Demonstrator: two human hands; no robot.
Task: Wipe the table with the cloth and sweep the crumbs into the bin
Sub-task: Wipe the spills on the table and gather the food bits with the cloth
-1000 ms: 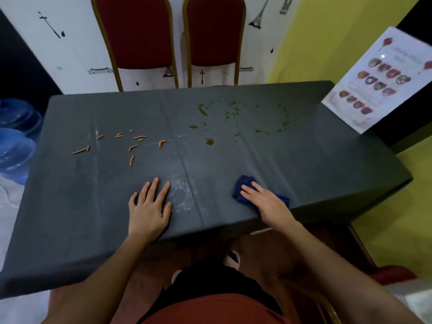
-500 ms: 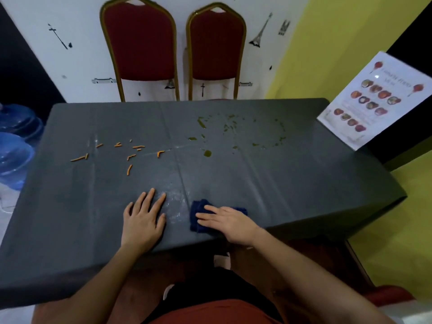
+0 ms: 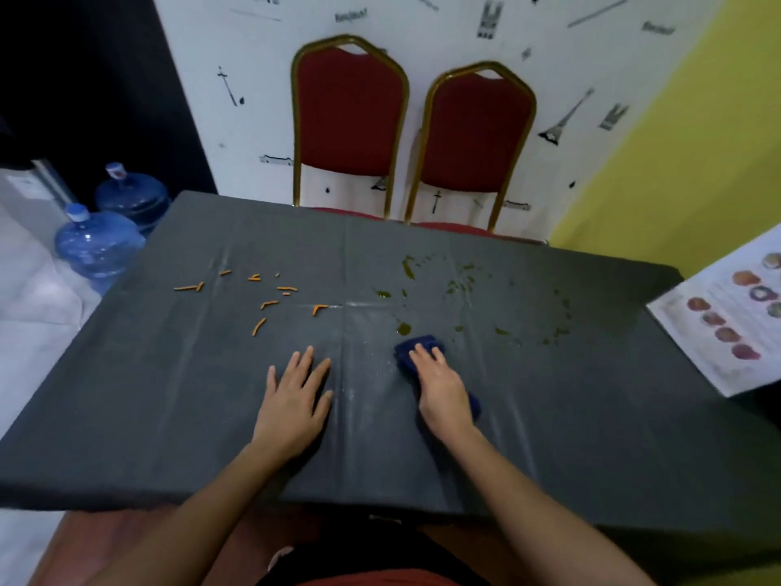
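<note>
A dark grey cloth covers the table (image 3: 169, 395). My right hand (image 3: 441, 387) presses flat on a dark blue cloth (image 3: 416, 348) near the table's middle, just below a green spill spot (image 3: 403, 329). More green smears (image 3: 460, 285) spread over the far right part. Several orange crumbs (image 3: 262, 296) lie scattered at the far left. My left hand (image 3: 296, 395) rests flat on the table, fingers spread, holding nothing. A faint whitish streak (image 3: 372, 374) runs between the two hands. No bin is in view.
Two red chairs (image 3: 350, 120) with gold frames stand against the far wall. Two blue water jugs (image 3: 99, 243) sit on the floor at the left. A printed menu sheet (image 3: 727, 323) hangs at the right table edge. A yellow wall is at the right.
My right hand has pushed the blue cloth away from the near edge toward the green spill. The left hand has stayed flat in place. The camera has tilted up.
</note>
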